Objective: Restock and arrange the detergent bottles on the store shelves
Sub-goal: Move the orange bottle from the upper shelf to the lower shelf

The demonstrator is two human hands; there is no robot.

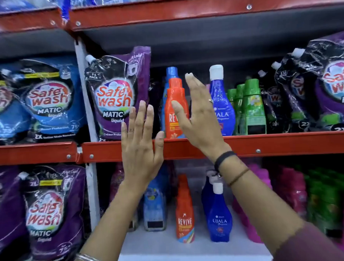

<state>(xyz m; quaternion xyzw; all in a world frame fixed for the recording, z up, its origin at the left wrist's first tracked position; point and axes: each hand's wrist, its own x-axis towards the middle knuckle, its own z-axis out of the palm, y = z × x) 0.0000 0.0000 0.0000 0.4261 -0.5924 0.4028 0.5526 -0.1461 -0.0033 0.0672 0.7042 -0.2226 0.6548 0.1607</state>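
Both hands raised, fingers spread, gripping nothing: left hand (140, 146) before red shelf edge (267, 145), right hand (198, 117) partly covering orange Revive bottle (173, 102), which stands upright between them on the shelf.

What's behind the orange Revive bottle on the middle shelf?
A blue-capped bottle stands directly behind the orange Revive bottle. Only its cap and a blue left edge show; its label is hidden, and the shelf behind is dark.
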